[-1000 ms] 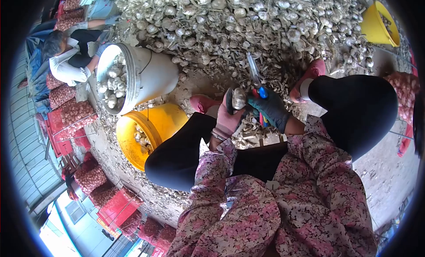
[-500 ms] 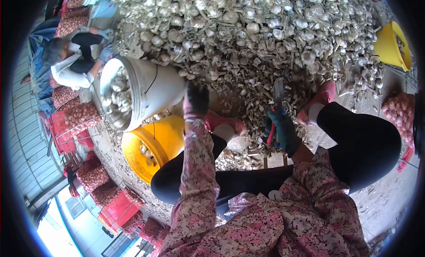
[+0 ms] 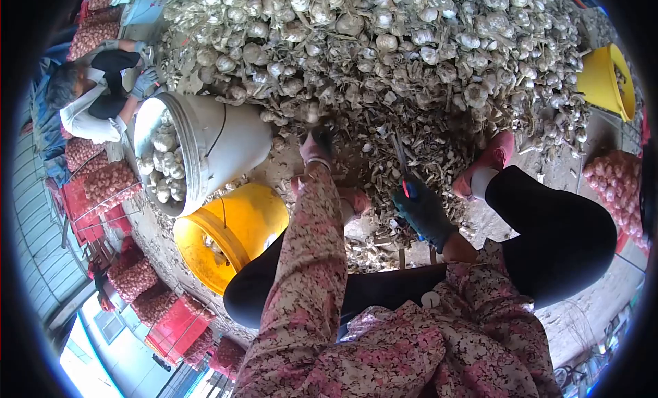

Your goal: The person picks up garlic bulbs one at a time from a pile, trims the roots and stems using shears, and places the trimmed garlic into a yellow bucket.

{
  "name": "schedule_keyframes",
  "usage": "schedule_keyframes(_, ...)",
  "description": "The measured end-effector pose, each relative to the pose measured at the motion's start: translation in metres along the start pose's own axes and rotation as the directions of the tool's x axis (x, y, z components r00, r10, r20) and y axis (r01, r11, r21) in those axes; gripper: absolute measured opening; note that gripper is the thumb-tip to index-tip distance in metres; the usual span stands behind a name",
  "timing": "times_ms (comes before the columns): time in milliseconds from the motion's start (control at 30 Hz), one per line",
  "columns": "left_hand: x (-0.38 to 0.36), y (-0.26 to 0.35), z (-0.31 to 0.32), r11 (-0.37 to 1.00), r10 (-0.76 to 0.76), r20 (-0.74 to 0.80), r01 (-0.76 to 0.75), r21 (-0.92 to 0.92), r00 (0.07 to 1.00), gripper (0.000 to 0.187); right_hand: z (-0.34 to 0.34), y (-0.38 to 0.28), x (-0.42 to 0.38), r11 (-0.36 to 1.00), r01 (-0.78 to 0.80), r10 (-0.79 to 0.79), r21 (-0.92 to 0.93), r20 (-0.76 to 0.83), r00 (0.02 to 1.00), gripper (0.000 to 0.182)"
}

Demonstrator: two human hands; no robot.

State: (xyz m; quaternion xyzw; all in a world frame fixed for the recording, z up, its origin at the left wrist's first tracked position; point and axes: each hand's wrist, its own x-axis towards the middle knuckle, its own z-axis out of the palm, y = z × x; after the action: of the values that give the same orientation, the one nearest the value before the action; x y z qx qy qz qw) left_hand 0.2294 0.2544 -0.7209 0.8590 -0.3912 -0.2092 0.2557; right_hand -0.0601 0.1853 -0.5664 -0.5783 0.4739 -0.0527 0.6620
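My left hand (image 3: 317, 146), in a dark and pink glove, reaches down at the near edge of a big heap of garlic (image 3: 384, 43). A garlic bulb (image 3: 312, 113) lies right at its fingertips; whether the fingers grip it is unclear. In its dark green glove, my right hand (image 3: 423, 212) is closed round the red handles of a metal cutting tool (image 3: 399, 155), blades pointing at the heap. Left of my left hand stands a white bucket (image 3: 229, 139) with garlic bulbs inside, and beside it a yellow bucket (image 3: 257, 216) holds a few pieces.
Dry stem scraps (image 3: 384, 185) cover the ground between my feet. Another person (image 3: 96, 100) sits at the upper left. A second yellow bucket (image 3: 596, 81) and a red net sack of garlic (image 3: 608, 185) are at the right. More filled sacks (image 3: 133, 280) stand at the left.
My left hand has moved from beside the white bucket to the heap's edge. The tool in my right hand now tilts further left. The whole view has shifted slightly.
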Motion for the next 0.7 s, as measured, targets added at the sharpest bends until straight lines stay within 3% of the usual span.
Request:
schedule_keyframes(33, -0.013, -0.027, 0.015, 0.978, -0.14, -0.03, 0.133, -0.163, 0.99, 0.027, -0.003, -0.004, -0.001, 0.997, -0.061, 0.063, -0.043, 0.051, 0.997, 0.044)
schedule_keyframes(133, -0.033, 0.056, -0.036, 0.897, -0.439, 0.228, 0.41, 0.162, 0.869, 0.031, -0.001, 0.019, -0.007, 0.994, -0.106, 0.103, 0.027, 0.077, 0.992, 0.042)
schedule_keyframes(167, -0.036, 0.041, -0.031, 0.924, -0.377, 0.173, 0.358, 0.133, 0.91, 0.031, 0.0, 0.018, -0.011, 0.995, -0.096, 0.094, 0.021, 0.081, 0.992, 0.042)
schedule_keyframes(233, -0.035, -0.006, -0.011, 0.967, -0.244, 0.058, 0.238, 0.09, 0.968, 0.031, 0.002, 0.017, -0.02, 0.928, -0.244, 0.232, 0.281, 0.076, 0.97, 0.04)
schedule_keyframes(333, -0.012, -0.073, 0.02, 0.992, -0.102, -0.051, 0.105, 0.068, 0.993, 0.032, 0.005, 0.031, -0.018, 0.972, -0.115, 0.115, 0.207, 0.009, 0.993, 0.037)
schedule_keyframes(367, 0.007, -0.089, 0.029, 0.987, -0.098, 0.046, 0.091, 0.135, 0.994, 0.038, 0.005, 0.029, -0.018, 0.981, -0.076, 0.079, 0.179, -0.012, 0.997, 0.036)
schedule_keyframes(467, 0.041, -0.104, 0.045, 0.966, -0.109, 0.246, 0.044, 0.255, 0.963, 0.052, 0.003, 0.027, -0.012, 0.96, -0.23, 0.219, 0.16, 0.082, 0.972, 0.035)
schedule_keyframes(533, 0.055, -0.056, 0.024, 0.983, 0.167, 0.229, -0.18, 0.041, 0.959, 0.025, 0.002, 0.024, -0.01, 0.972, -0.2, 0.193, 0.122, 0.062, 0.979, 0.035)
schedule_keyframes(600, 0.074, -0.038, 0.021, 0.952, 0.307, 0.202, -0.297, -0.075, 0.93, 0.025, -0.001, 0.009, -0.008, 0.972, -0.217, 0.213, 0.093, 0.048, 0.976, 0.036)
schedule_keyframes(633, 0.089, -0.034, 0.015, 0.994, 0.109, 0.451, -0.109, -0.026, 0.886, 0.028, -0.003, -0.002, -0.008, 0.988, -0.151, 0.151, 0.025, 0.014, 0.988, 0.037)
schedule_keyframes(667, 0.103, -0.034, 0.014, 0.995, -0.098, 0.655, 0.065, 0.074, 0.75, 0.032, -0.004, -0.008, -0.007, 0.995, -0.085, 0.084, -0.046, -0.012, 0.996, 0.037)
schedule_keyframes(700, 0.105, -0.044, 0.029, 0.883, -0.253, 0.64, 0.443, -0.153, 0.725, 0.033, -0.002, -0.006, -0.006, 0.999, -0.022, 0.021, -0.045, -0.009, 1.0, 0.039)
